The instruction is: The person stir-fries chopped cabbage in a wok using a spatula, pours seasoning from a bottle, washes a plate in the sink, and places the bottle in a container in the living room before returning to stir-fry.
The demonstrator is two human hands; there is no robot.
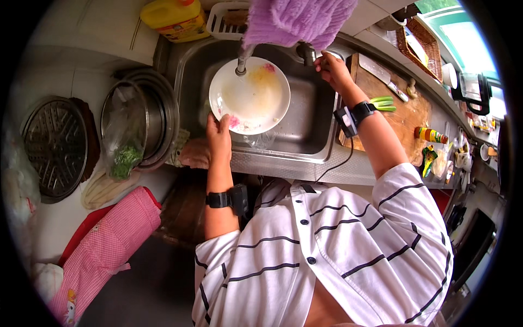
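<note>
My left hand (219, 137) grips the lower left rim of a white plate (257, 96) with pink flowers and yellowish stains. The plate is held over the stainless steel sink (302, 118), below the spout of a metal faucet (242, 65). Whether water is running is hard to tell. My right hand (331, 70) is at the sink's upper right, its fingers bent beside a dark cylindrical fitting (306, 54); whether they touch or hold anything there is unclear. A purple towel (298, 20) hangs over the faucet. Clear plastic (261, 140) lies in the sink below the plate.
Right of the sink, a cutting board (404, 122) bears a knife (382, 75), green onion pieces (382, 103) and a bottle (431, 135). To the left are metal pots (157, 118), a bag of greens (124, 159) and a steamer rack (55, 147). A yellow jug (175, 18) stands behind.
</note>
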